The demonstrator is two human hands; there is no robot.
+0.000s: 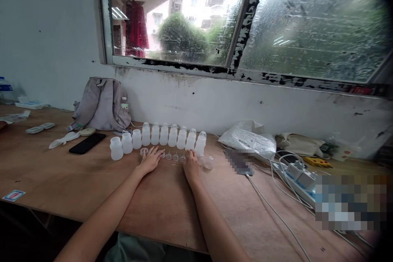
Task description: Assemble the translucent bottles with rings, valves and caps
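Observation:
A row of several small white plastic bottles [159, 136] stands on the wooden table [92, 180], the right ones capped with clear lids. Small clear caps [175, 156] lie in a line just in front of them. My left hand [151, 160] rests flat on the table with fingers spread, its tips reaching the caps. My right hand [191, 166] lies on the table beside the rightmost bottle [200, 144], fingers curled toward the caps there; whether it grips one is hidden.
A grey backpack [102, 104] leans against the wall at the back left, with a black phone [87, 143] in front of it. To the right lie a plastic bag [248, 139], a power strip [299, 180] and white cables [270, 204].

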